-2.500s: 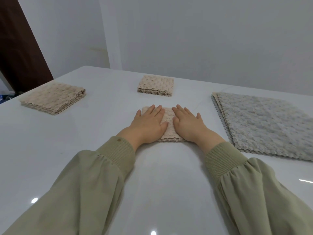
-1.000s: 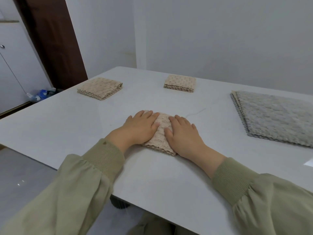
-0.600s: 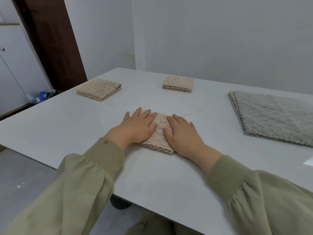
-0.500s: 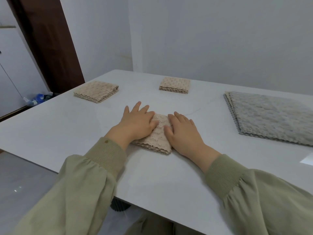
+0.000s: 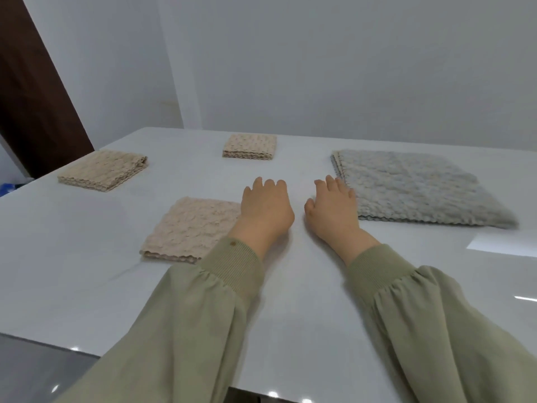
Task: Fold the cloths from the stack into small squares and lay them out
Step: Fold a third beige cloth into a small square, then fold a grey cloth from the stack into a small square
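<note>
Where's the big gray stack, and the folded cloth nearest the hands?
gray cloth stack (image 5: 406, 187): head view, middle of top cloth.
nearest folded beige cloth (image 5: 194, 225): head view, middle of top face.

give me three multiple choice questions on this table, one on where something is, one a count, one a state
1. Where does the grey stack of unfolded cloths lie on the table?
A. at the person's right
B. at the far left corner
C. on a chair

2. How many folded beige squares are laid out?
A. one
B. three
C. five

3. What do the left hand and the right hand hold?
A. one cloth stretched between them
B. a folded square each
C. nothing

Key:
1 A, the stack lies to the right of the right hand.
2 B, one lies by the left hand, plus the left square and the far square.
3 C, the fingers of both hands are loosely curled round nothing.
</note>
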Demonstrator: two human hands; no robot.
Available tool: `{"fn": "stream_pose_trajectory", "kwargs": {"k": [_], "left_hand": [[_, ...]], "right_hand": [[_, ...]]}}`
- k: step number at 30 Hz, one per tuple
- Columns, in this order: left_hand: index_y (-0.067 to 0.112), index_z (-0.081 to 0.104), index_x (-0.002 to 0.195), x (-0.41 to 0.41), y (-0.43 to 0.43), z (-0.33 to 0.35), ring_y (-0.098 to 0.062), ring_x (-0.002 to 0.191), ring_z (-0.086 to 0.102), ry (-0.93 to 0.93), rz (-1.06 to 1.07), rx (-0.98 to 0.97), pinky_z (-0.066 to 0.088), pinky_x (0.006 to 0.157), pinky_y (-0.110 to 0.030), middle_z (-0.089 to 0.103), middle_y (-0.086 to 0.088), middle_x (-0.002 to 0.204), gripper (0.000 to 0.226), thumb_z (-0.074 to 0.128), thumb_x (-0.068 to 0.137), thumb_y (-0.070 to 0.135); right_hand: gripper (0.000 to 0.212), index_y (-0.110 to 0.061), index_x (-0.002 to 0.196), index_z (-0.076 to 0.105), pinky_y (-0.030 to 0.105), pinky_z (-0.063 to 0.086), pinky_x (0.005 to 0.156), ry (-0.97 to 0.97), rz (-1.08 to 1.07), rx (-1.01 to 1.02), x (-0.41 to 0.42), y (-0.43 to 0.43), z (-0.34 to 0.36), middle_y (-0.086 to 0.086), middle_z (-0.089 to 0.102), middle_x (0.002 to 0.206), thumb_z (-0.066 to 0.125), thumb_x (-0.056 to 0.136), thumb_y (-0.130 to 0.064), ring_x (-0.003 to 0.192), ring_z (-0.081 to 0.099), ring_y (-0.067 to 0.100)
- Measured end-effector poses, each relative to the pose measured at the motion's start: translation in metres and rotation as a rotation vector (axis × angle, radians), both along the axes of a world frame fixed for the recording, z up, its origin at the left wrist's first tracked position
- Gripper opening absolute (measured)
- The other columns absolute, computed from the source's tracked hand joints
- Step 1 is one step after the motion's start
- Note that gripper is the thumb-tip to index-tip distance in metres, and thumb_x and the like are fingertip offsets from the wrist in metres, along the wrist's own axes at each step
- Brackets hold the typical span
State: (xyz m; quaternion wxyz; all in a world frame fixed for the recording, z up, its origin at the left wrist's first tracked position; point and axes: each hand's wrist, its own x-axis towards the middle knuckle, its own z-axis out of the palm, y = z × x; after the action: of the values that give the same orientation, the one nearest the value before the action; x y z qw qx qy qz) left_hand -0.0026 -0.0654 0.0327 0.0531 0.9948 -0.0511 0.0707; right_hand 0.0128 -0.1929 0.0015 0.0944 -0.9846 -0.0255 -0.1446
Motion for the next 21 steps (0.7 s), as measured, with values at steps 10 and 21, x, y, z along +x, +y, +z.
{"fn": "stream_pose_trajectory", "kwargs": {"k": [10, 21], "left_hand": [[0.021, 0.009, 0.15, 0.034, -0.069, -0.031, -0.03, 0.145, -0.001, 0.158, -0.072, -0.047, 0.009, 0.114, -0.051, 0.007, -0.006, 0.158, 0.056, 0.021, 0.1, 0.044], [0.022, 0.007, 0.15, 0.038, -0.105, -0.027, -0.028, 0.145, -0.004, 0.19, -0.143, -0.06, 0.005, 0.114, -0.054, 0.003, -0.004, 0.159, 0.058, 0.02, 0.099, 0.047]], "right_hand": [[0.052, -0.022, 0.149, 0.019, 0.059, 0.0, 0.113, 0.185, -0.105, -0.108, 0.036, -0.075, -0.003, 0.008, 0.011, 0.158, 0.021, 0.098, -0.034, 0.145, 0.007, 0.03], [0.052, -0.026, 0.15, 0.016, 0.063, -0.003, 0.111, 0.209, -0.153, -0.138, 0.036, -0.125, -0.001, 0.001, 0.01, 0.159, 0.02, 0.098, -0.03, 0.146, 0.007, 0.024]]}}
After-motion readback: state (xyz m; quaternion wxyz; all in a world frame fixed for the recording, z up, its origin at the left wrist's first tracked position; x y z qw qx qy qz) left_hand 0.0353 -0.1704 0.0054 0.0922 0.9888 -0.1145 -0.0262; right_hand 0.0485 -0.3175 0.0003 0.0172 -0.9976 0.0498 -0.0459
